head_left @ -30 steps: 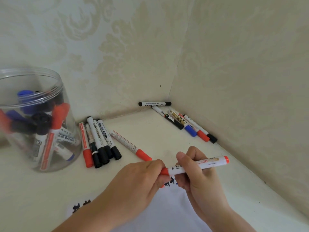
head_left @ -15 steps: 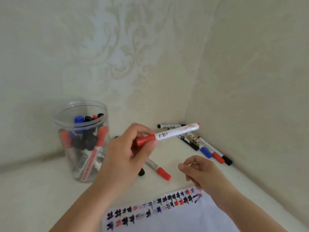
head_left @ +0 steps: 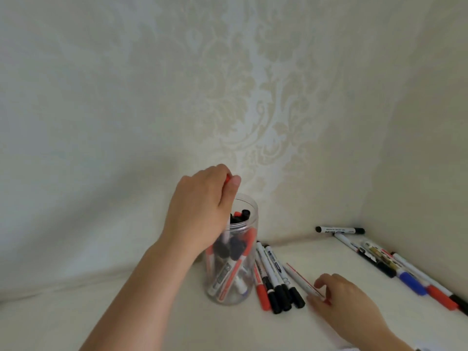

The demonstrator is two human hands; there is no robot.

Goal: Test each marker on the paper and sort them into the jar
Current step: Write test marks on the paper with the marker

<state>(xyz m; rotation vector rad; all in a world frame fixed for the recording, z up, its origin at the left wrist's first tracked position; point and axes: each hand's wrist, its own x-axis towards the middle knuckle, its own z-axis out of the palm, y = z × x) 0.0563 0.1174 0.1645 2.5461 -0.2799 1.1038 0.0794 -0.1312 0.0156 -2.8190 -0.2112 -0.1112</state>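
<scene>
The left hand (head_left: 200, 209) is held over the mouth of the clear plastic jar (head_left: 247, 264), fingers curled round a red-capped white marker (head_left: 51, 179) held upright, its lower end inside the rim among the markers already stored there. The right hand (head_left: 342, 297) rests on the cream tabletop (head_left: 126, 312), fingertips closing on a loose red-capped white marker (head_left: 300, 281) lying just right of a row of red and black markers (head_left: 273, 282) beside the jar.

Clear jar (head_left: 249, 287); cream damask wallpaper (head_left: 253, 110); red, black, blue marker caps.
</scene>
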